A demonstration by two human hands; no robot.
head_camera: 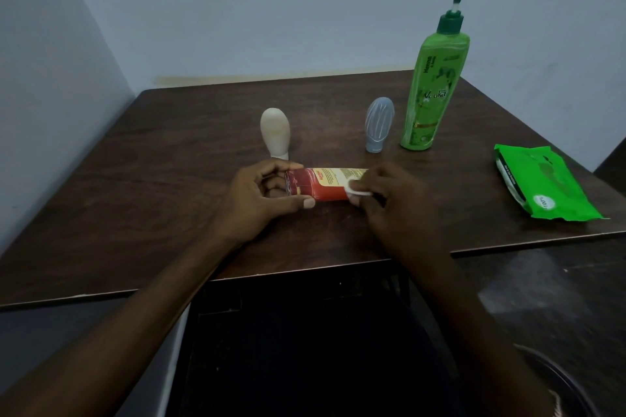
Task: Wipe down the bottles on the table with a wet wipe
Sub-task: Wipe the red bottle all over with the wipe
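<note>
Readable print on two green items.
The green pump bottle (430, 91) is showing "Henna" sideways and a brand partly reading "Va…ka"; the green wipes pack (542, 179) is showing "100%" in a white circle.

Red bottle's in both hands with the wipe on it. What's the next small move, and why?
Probably slide the wipe along the red bottle toward the left hand: the right hand pinches it against the yellow end, while the left hand grips the cap end.
</note>
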